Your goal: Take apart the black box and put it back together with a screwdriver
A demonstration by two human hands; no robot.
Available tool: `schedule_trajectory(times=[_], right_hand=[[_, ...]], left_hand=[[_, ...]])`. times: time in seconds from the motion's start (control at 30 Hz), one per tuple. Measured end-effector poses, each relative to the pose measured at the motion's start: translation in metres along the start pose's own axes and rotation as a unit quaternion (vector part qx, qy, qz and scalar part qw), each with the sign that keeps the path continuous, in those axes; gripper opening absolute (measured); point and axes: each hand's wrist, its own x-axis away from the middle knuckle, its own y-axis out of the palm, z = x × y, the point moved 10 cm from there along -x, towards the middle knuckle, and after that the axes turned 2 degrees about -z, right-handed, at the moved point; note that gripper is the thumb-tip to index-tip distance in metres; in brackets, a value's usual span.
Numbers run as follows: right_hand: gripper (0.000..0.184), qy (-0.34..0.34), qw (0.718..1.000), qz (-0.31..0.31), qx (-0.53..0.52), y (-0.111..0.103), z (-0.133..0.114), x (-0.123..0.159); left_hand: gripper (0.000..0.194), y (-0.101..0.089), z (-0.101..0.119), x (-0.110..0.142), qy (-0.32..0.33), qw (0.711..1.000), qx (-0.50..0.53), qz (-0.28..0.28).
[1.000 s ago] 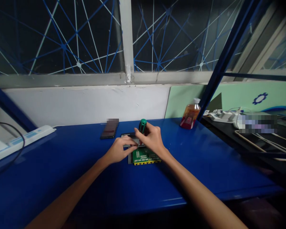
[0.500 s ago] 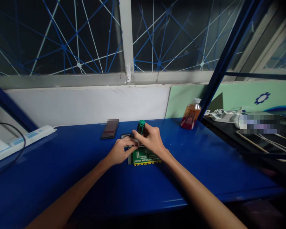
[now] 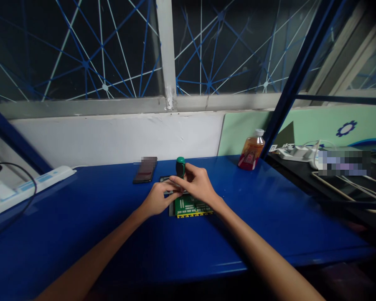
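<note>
A screwdriver [image 3: 180, 168] with a green and black handle stands nearly upright in my right hand [image 3: 198, 183], its tip hidden behind my fingers. My left hand [image 3: 158, 197] is beside it, fingertips pinched together near the shaft; what they grip, if anything, is hidden. Under both hands lies a green circuit board [image 3: 188, 205] with a yellow strip along its near edge. Behind the board, partly covered by my fingers, is a dark grey part [image 3: 166, 178].
A phone [image 3: 145, 170] lies at the back left of the blue table [image 3: 113, 242]. A drink bottle [image 3: 251, 150] stands at the back right. On the left is a white power strip [image 3: 28, 190] with a black cable. Wires and devices sit on a black surface to the right.
The screwdriver handle has shifted slightly left, along with the fingers of my right hand. My left hand stays almost in place, and the board has not visibly moved.
</note>
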Motion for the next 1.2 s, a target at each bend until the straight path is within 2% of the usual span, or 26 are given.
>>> schedule_trajectory(times=[0.13,0.33,0.57,0.77,1.2], right_hand=[[0.039,0.007,1.000,-0.005,0.003,0.0007,0.0027,-0.0001],[0.034,0.004,1.000,-0.011,0.009,0.0021,0.0031,0.0011],[0.038,0.003,1.000,-0.014,0.003,0.0022,-0.0008,0.0005],[0.032,0.017,1.000,-0.026,0.003,0.0042,0.0020,0.0011],[0.039,0.025,0.999,-0.025,-0.009,0.0055,0.0072,0.0010]], left_hand=[[0.015,-0.0016,0.0002,0.0004,-0.002,1.000,0.007,0.014],[0.017,-0.0007,0.0041,-0.0009,0.000,1.000,0.011,0.005],[0.016,-0.0038,0.0044,-0.0002,0.005,1.000,0.013,0.023],[0.012,-0.0059,0.0032,0.0004,0.015,0.999,-0.003,0.036],[0.011,-0.0087,0.0049,0.0015,0.023,0.997,-0.045,0.063]])
